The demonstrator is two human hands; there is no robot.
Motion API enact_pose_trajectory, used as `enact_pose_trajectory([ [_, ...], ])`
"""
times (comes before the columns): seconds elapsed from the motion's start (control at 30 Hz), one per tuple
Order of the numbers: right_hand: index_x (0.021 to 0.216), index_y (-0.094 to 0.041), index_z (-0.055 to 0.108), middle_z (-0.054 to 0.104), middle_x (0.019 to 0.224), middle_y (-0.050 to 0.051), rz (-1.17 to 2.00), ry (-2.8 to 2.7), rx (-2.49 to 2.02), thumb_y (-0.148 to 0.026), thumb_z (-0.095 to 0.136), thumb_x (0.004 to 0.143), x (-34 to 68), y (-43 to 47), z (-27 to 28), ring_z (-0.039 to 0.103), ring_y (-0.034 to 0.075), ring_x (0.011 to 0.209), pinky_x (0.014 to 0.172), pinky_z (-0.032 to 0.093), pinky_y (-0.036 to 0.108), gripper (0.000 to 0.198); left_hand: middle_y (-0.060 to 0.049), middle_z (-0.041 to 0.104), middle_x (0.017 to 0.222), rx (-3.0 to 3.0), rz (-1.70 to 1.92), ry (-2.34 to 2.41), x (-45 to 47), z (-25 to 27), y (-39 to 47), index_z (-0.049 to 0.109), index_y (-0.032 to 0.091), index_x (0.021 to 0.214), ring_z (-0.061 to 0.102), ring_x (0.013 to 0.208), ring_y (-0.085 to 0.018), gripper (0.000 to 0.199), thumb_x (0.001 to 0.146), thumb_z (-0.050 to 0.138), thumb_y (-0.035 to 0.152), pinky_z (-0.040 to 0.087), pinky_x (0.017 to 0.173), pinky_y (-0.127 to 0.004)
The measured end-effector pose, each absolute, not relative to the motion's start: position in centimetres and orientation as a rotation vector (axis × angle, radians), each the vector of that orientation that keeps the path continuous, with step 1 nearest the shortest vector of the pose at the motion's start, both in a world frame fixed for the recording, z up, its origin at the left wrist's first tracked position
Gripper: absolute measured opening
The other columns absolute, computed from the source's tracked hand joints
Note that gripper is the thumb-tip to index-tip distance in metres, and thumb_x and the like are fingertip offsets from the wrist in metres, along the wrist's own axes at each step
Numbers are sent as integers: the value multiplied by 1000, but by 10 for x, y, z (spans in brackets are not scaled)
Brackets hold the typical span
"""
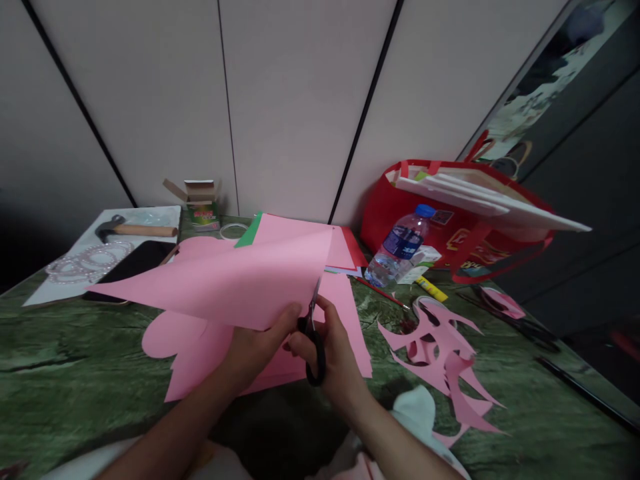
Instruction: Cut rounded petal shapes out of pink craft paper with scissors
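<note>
My left hand point(260, 350) is closed on the near edge of a pink paper sheet point(235, 273), thumb on top, fingers hidden beneath it. The sheet is lifted and bent above the table. In my right hand point(333, 347) are scissors with black handles point(316, 353), my fingers through the loops. The blades point away from me at the sheet's right edge; whether they are parted I cannot tell. Below lie more pink sheets point(350, 327) and a rounded pink cut-out point(167, 333).
Pink paper scraps point(450, 360) lie at the right. Behind them are a water bottle point(400, 243), a yellow tube point(431, 288) and a red bag point(375, 207). At the left are a hammer point(140, 229), a phone point(133, 267), clear beaded rings point(90, 262) and a small open box point(204, 212).
</note>
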State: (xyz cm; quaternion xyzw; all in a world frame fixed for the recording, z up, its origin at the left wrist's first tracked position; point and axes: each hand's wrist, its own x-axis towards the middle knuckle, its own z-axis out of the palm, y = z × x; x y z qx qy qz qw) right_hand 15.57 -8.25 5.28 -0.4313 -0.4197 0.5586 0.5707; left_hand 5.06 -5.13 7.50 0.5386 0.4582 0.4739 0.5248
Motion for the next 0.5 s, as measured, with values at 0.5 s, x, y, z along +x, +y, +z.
enact_pose_trajectory([
  [0.5, 114, -18, 31, 54, 57, -7, 1272, -1023, -1122, -31, 65, 68, 157, -82, 54, 54, 13, 50, 52, 38, 26, 58, 3, 52, 33, 1320, 1134, 1104, 51, 75, -48, 53, 21, 42, 53, 37, -15, 27, 66, 56, 31, 48, 43, -26],
])
